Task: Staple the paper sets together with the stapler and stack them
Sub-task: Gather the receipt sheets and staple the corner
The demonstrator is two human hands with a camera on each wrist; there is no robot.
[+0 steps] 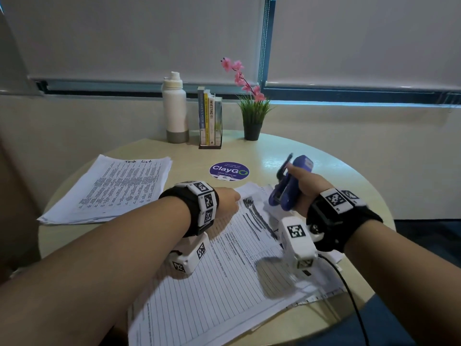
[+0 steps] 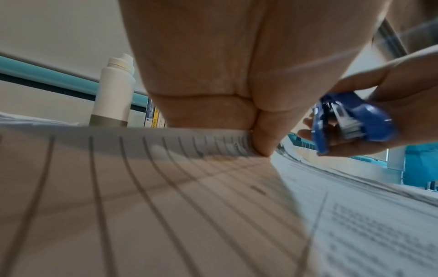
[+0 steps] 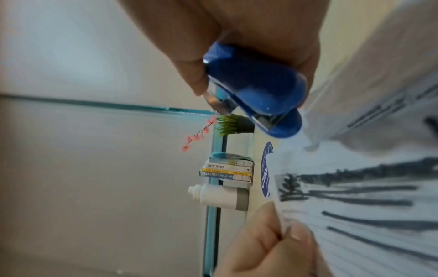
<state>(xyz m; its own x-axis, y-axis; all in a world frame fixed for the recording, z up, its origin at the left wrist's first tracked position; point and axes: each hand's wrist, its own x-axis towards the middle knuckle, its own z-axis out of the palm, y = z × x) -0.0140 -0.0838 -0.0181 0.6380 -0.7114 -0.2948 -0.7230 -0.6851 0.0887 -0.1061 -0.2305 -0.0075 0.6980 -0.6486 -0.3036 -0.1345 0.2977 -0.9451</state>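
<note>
A blue stapler (image 1: pixel 289 183) is gripped in my right hand (image 1: pixel 306 186), raised above the table with its jaws slightly apart; it also shows as the stapler (image 2: pixel 350 123) and the stapler (image 3: pixel 258 90). My left hand (image 1: pixel 228 199) pinches the top corner of a lined paper set (image 1: pixel 224 258), thumb on top in the right wrist view, left hand (image 3: pixel 277 241). The pinched paper corner (image 2: pixel 246 142) is lifted off the sheets below. More loose sheets (image 1: pixel 324 293) lie under that set. A second stack of printed papers (image 1: pixel 112 188) lies at the table's left.
At the back of the round table (image 1: pixel 336 171) stand a white bottle (image 1: pixel 174 108), a small rack of books (image 1: pixel 210 118) and a potted plant with pink flowers (image 1: pixel 252 113). A round purple sticker (image 1: pixel 229 171) lies mid-table. A black cable (image 1: pixel 349 290) runs off the near right edge.
</note>
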